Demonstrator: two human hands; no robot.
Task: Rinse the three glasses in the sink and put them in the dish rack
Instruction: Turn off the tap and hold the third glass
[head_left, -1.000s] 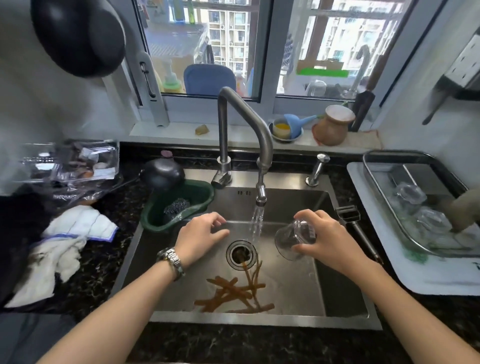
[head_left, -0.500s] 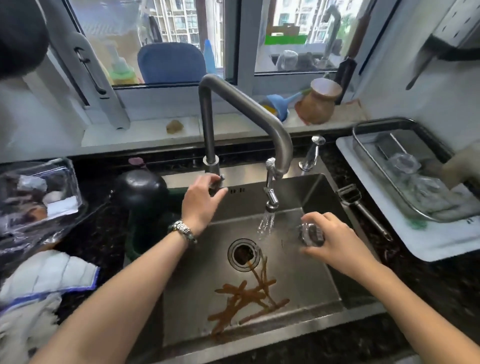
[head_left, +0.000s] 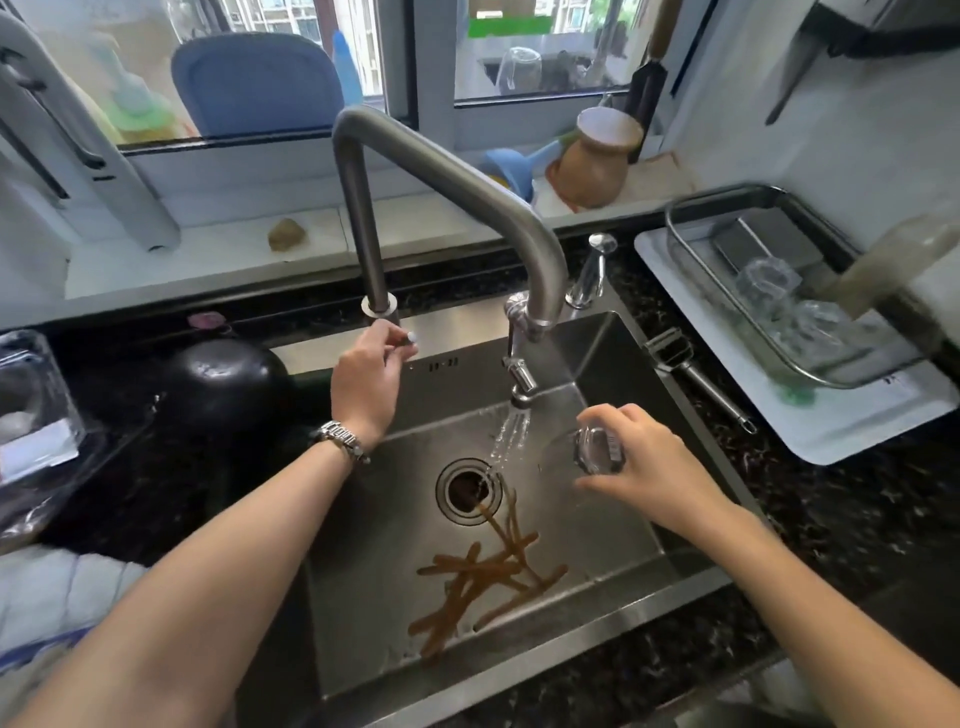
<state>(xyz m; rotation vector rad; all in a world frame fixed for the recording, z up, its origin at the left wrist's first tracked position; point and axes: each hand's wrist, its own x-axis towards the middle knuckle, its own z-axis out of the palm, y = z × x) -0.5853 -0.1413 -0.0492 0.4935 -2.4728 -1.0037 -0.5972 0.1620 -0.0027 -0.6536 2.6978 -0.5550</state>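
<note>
My right hand (head_left: 649, 462) grips a clear glass (head_left: 597, 449) over the steel sink (head_left: 597, 358), just right of the water streaming from the tap (head_left: 452, 176). The glass lies on its side with its base facing me. My left hand (head_left: 369, 376), watch on the wrist, is closed around the tap's lever (head_left: 408, 339) at the foot of the spout. Two clear glasses (head_left: 766, 280) (head_left: 821, 325) lie in the metal dish rack (head_left: 691, 249) on the right counter.
Brown strips lie on the sink floor near the drain (head_left: 469, 491). A peeler (head_left: 675, 356) rests on the counter between sink and rack. A black ladle (head_left: 223, 384) sits left of the sink, a white cloth (head_left: 57, 592) further left. A brown pot (head_left: 597, 161) stands on the windowsill.
My left hand rose from the sink floor to the tap's base and closed on the lever. The right hand keeps the glass beside the running water. The view moved closer.
</note>
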